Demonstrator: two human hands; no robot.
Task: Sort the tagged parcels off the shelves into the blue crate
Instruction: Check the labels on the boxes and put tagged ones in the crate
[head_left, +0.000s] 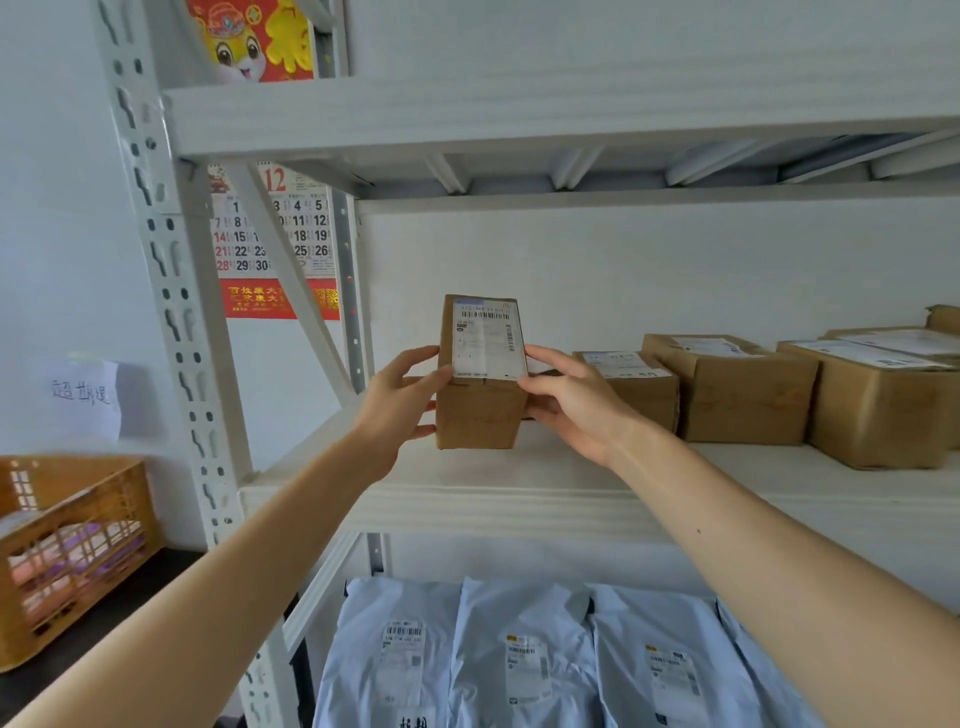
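Observation:
A small brown cardboard parcel (480, 410) with a white shipping label on its top face is tilted up at the front of the middle shelf (467, 499). My left hand (402, 397) grips its left side, thumb near the label's corner. My right hand (566, 397) grips its right side. More labelled cardboard boxes (737, 395) stand in a row to the right on the same shelf. Pale blue mailer bags (524, 654) with labels lie on the shelf below. No blue crate is in view.
An orange slatted crate (67, 551) holding soft packages sits on a dark surface at the lower left. The shelf's white perforated upright (179, 332) stands between them. A wall calendar (270, 244) hangs behind the rack. A handwritten paper note (85, 395) is stuck on the left wall.

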